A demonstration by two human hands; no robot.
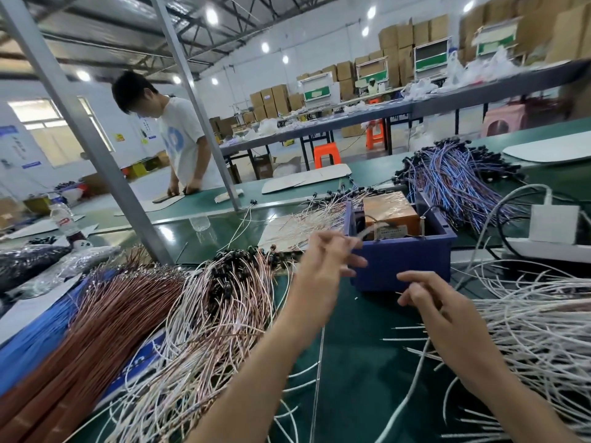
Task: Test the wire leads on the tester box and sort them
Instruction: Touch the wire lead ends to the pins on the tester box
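The tester box (391,214), orange-topped, sits inside a blue plastic bin (406,262) on the green bench. My left hand (323,263) is raised just left of the bin and pinches a blurred white wire lead (363,233) that arcs up toward the tester. In front of the bin, my right hand (428,298) pinches the thin end of another white lead (403,294). A pile of white leads (537,324) lies under and to the right of that hand. Pink-white leads with black heads (224,302) are heaped on the left.
Brown wires (105,330) and blue wires (28,343) lie far left. A blue-purple lead bundle (457,177) sits behind the bin. A white power strip with adapter (553,231) is on the right. A grey frame post (195,100) stands behind. A person (179,135) works across the bench.
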